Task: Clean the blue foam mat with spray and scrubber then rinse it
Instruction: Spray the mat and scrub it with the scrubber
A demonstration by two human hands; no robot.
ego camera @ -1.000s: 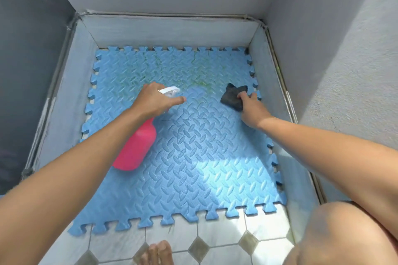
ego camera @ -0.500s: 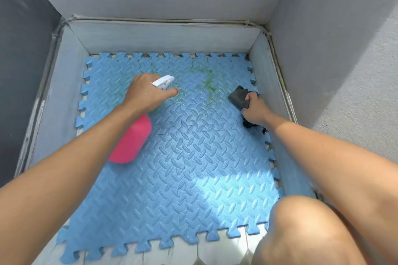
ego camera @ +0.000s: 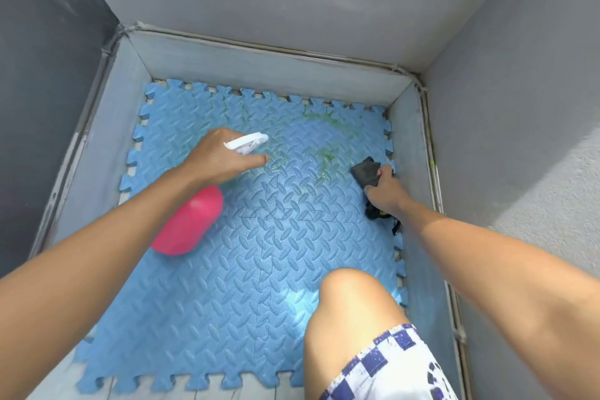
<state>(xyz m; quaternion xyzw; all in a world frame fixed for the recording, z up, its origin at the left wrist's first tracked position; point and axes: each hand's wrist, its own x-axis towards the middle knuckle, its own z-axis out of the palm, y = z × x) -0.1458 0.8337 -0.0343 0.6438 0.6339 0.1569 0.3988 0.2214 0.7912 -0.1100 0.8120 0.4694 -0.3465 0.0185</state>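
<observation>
Left grip (ego camera: 224,156) holds spray bottle (ego camera: 188,224), right grip (ego camera: 384,190) clutches scrubber (ego camera: 365,172); knee (ego camera: 350,295) overhangs mat (ego camera: 253,286).

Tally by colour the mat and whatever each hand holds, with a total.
Blue: 1, the interlocking blue foam mat.
Pink: 1, the pink plastic spray bottle with white trigger head, gripped by the left hand.
Dark grey: 1, the flat dark grey scrubber pad, gripped by the right hand.
Total: 3.

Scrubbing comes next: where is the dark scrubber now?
Head view: the scrubber is at the right edge of the blue mat, held by the right hand, beside the green stains.
</observation>
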